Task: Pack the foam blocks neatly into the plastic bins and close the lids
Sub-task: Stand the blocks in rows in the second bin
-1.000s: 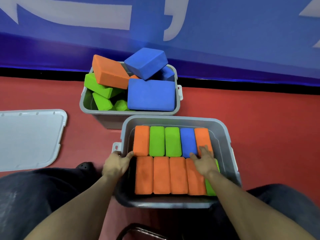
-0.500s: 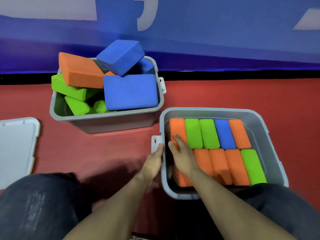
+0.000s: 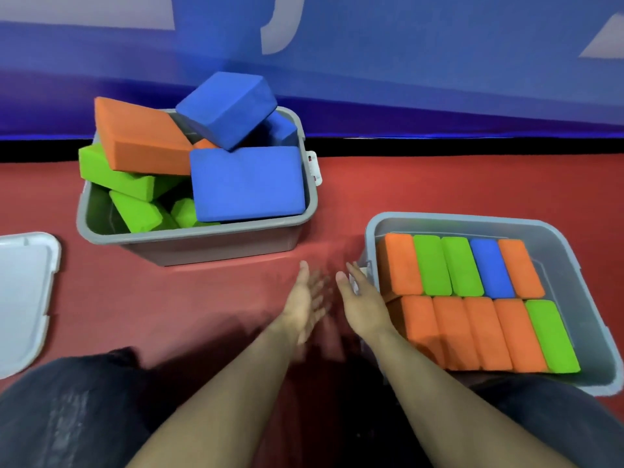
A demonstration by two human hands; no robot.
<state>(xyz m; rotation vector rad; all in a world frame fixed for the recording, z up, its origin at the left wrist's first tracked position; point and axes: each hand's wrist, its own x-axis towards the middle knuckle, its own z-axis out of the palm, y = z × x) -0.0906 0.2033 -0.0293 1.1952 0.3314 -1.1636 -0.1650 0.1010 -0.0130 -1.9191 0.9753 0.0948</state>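
foam blocks: light, soft, take them by the long sides

head view: your left hand [image 3: 305,304] and right hand [image 3: 363,300] hang over the red floor [image 3: 439,184] between the two bins, fingers straight and loose, palms turned toward each other, nothing in either. motion blur around the fingers, so finer detail cannot be told.

packed bin [image 3: 574,285], right side of the floor: ten blocks in two tidy rows, standing on edge, tops below the rim. no lid on it.

loose bin [image 3: 189,239], toward the far wall: blocks heaped anyhow. a large blue block [image 3: 248,182] lies flat against the right wall; another blue block [image 3: 229,108] and an orange block [image 3: 141,138] ride above the rim; green blocks [image 3: 135,211] sit wedged low at the left.

judgement: foam, so likely light and squashy, with a matte, grippy face. span each block across its long sides; start with the top ones, which look free.

one white lid [image 3: 23,295] lies at the left edge of the floor.
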